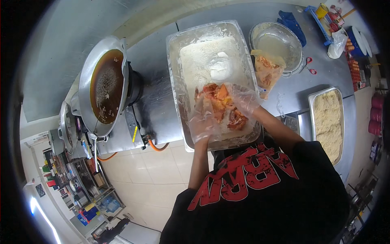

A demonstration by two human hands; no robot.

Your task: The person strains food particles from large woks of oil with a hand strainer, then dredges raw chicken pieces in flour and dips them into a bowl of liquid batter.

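A deep metal pan (174,76) holds white flour with a small mound in it. Raw, marinated meat pieces (224,103), orange-red and probably chicken, lie in its near half. My left hand (205,120), in a clear plastic glove, touches their left side. From the right, my right hand (244,97), gloved the same way, rests against the upper edge of the meat. Both hands' fingertips are partly hidden, so a firm hold cannot be made out. Beside the pan's right wall, a plastic bag with more marinated meat (268,68) leans over the rim of a round metal bowl (294,39).
At left, a large wok of dark oil (106,88) with floating bits sits on a burner with an orange hose (159,148). Red-handled scissors (310,65), a blue cloth (291,27) and a tray of pale crumbly coating (327,122) are on the right.
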